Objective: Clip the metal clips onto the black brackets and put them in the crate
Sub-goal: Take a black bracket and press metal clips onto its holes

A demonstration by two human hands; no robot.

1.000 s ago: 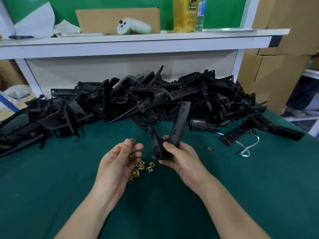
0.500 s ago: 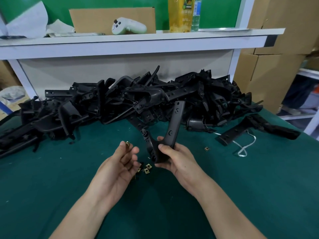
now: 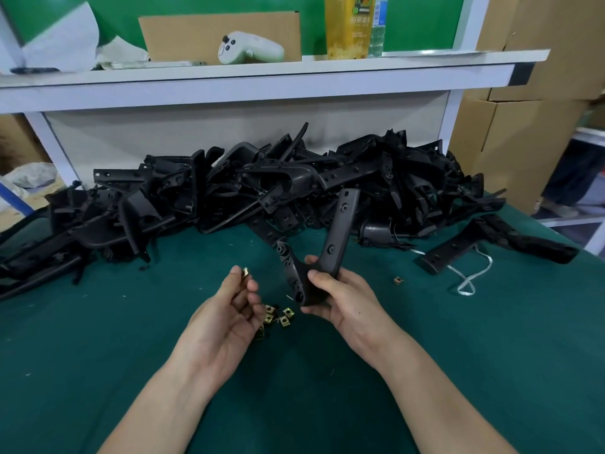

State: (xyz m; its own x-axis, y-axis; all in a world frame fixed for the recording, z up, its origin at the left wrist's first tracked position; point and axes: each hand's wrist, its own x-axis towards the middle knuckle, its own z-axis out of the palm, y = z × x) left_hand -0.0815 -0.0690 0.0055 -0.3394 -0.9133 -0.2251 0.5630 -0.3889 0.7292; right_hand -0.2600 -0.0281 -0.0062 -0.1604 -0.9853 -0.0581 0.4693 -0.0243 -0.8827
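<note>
My right hand point(image 3: 340, 298) grips a black V-shaped bracket point(image 3: 332, 244) at its bend, one arm pointing up and away from me. My left hand point(image 3: 229, 309) is palm up just left of it and pinches one small brass-coloured metal clip point(image 3: 245, 273) at its fingertips. Several more metal clips point(image 3: 278, 317) lie on the green table between my hands. One stray clip point(image 3: 398, 280) lies to the right. A big pile of black brackets point(image 3: 262, 191) fills the back of the table. No crate is in view.
A separate black bracket point(image 3: 491, 239) with a white cord point(image 3: 471, 278) lies at the right. A white shelf point(image 3: 262, 77) above the pile carries a game controller point(image 3: 250, 49), cardboard and bottles. Cardboard boxes point(image 3: 523, 93) stand to the right. The green table point(image 3: 98, 322) stretches out on both sides.
My left hand has lifted slightly, keeping the clip pinched at its fingertips. The bracket in my right hand has barely shifted.
</note>
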